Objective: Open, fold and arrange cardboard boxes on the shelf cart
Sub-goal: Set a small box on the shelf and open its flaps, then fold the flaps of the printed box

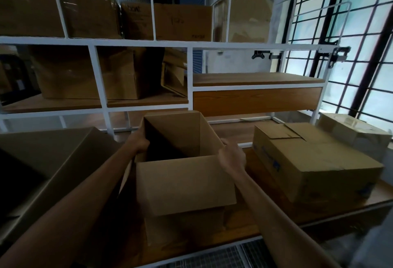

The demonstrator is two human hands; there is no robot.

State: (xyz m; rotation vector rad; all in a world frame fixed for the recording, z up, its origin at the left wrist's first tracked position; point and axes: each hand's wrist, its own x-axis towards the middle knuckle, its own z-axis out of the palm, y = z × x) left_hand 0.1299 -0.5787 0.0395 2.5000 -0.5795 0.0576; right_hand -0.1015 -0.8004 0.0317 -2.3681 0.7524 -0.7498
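Opening step in hand: left hand (140, 143) grips left wall of open box (178, 133) between hands; right hand (231, 157) grips right wall. Next move likely needs regrip on near flap (185, 184).

Head view, downward, close over shelf cart (255, 45)

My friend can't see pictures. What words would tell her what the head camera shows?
A person's left hand and right hand grip the sides of an open cardboard box on the wooden deck of a white shelf cart. A closed box lies to its right, and more boxes sit on the shelves above.
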